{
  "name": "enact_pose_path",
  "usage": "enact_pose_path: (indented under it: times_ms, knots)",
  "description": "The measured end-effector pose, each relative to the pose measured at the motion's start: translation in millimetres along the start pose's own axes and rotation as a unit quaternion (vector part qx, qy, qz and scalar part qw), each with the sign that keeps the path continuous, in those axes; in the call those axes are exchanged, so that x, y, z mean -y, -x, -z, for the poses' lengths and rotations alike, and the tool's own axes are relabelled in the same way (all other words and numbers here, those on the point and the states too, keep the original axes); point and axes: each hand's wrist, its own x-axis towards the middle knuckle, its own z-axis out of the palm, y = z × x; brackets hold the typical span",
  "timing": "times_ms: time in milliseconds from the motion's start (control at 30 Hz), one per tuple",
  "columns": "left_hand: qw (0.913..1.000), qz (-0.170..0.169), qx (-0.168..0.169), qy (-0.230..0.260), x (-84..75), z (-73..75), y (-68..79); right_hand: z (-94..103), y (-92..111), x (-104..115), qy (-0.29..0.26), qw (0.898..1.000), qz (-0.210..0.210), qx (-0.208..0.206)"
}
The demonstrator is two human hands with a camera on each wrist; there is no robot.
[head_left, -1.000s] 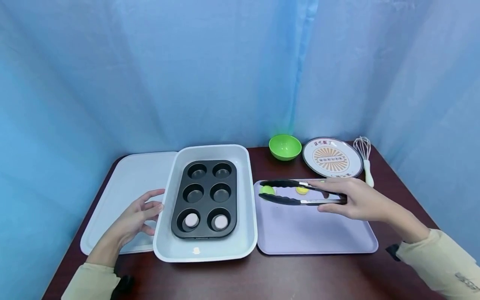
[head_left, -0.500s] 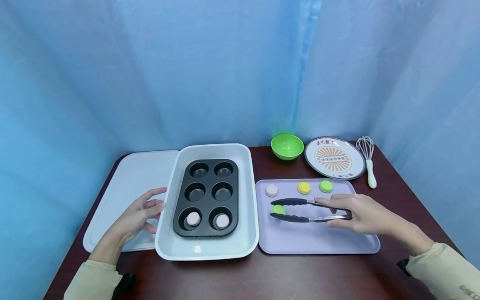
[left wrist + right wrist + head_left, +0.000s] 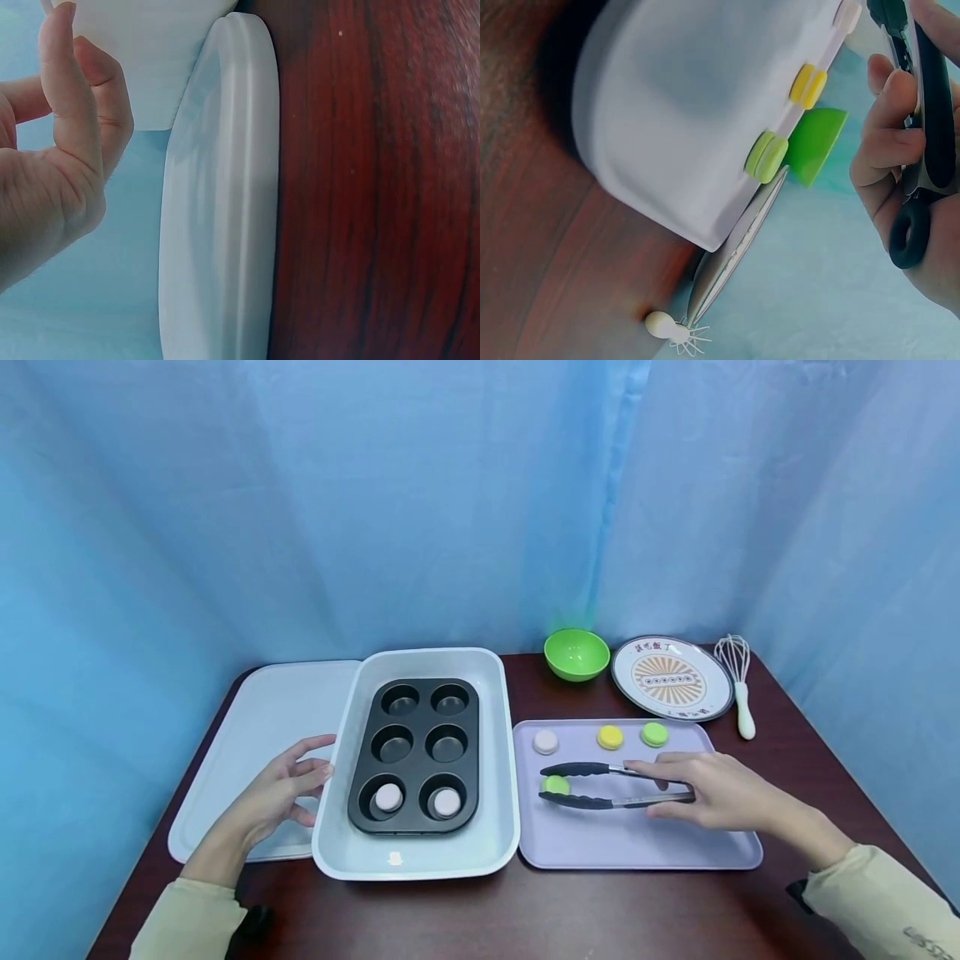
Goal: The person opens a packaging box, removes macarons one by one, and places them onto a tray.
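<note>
My right hand grips black-and-silver tongs, low over the right side of the lilac tray. Between the tong tips is a green macaron; whether both tips press it cannot be told. A pale macaron, a yellow macaron and another green macaron lie along the tray's far edge. My left hand has relaxed fingers at the left outer side of the white basin. Inside the basin sits a dark muffin tin, with pale macarons in its two near cups.
Under the basin's left side lies a white tray or lid. Behind the lilac tray stand a green bowl, a patterned plate and a whisk. A blue curtain hangs behind the dark wooden table.
The tongs have come nearer and lower, with the green macaron between their tips, uncovering the far row of macarons. The left hand stays by the basin.
</note>
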Motion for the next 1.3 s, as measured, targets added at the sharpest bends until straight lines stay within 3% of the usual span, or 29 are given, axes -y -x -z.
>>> enact_pose_path:
  times_ms: [533, 767, 1067, 1300]
  knots:
    - [0.9999, -0.006, 0.008, 0.011, 1.5, 1.6, 0.2, 1.4, 2.1, -1.4, -0.005, 1.000, -0.008, 0.004]
    - [0.9999, -0.005, 0.009, 0.009, -0.3, 2.0, -1.2, 22.4, -5.4, 2.5, 0.015, 0.999, 0.013, -0.040]
    - [0.9999, -0.010, 0.013, 0.004, -5.6, 1.1, -2.4, 61.7, -54.5, 43.2, 0.008, 0.995, 0.064, -0.071]
    - [1.0000, 0.001, 0.007, 0.000, -3.0, 1.6, -0.9, 63.6, -104.4, 98.9, 0.021, 0.991, 0.127, -0.048]
